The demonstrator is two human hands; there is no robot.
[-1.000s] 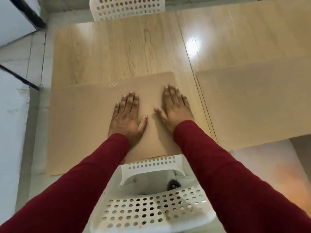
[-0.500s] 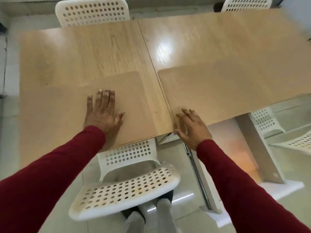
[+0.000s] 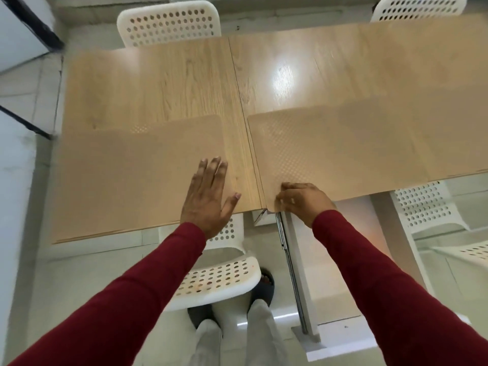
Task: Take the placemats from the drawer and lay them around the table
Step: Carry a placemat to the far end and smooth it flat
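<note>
Two tan placemats lie on the near side of the light wooden table [image 3: 184, 83]. The left placemat [image 3: 126, 175] has my left hand [image 3: 208, 196] resting flat on its right end, fingers straight. The right placemat [image 3: 343, 146] overhangs the table's near edge a little. My right hand [image 3: 301, 199] pinches its near left corner, fingers curled over the top. A narrow strip of bare table separates the two mats.
A white perforated chair [image 3: 211, 278] stands right under me at the table's near edge. Two more white chairs [image 3: 169, 25] [image 3: 420, 7] are tucked in on the far side, and another [image 3: 422, 207] sits near right. A white table leg [image 3: 298, 281] stands by my feet.
My right hand left the left placemat, moved right and took hold of the right placemat's near corner. My left hand slid toward the left mat's right end.
</note>
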